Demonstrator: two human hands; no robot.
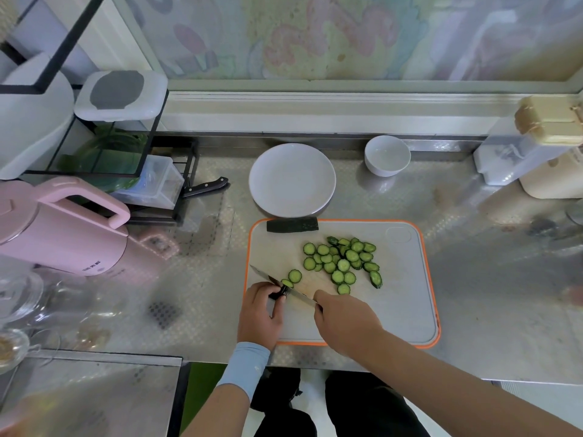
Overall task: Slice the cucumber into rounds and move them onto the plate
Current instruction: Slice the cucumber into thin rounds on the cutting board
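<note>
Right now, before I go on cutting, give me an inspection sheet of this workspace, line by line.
Surface: steel counter with an orange-rimmed cutting board on it.
Job's things: cucumber rounds piled on the board, none on the white plate; an uncut cucumber piece at the board's far edge; a short cucumber stub under the knife.
Clutter: white bowl, pink kettle, second knife by the black rack, glassware at left.
Hands: left hand holds the stub; right hand grips the knife handle.
Cables: nothing seen.
Surroundings: patterned window pane behind; storage containers at right.
</note>
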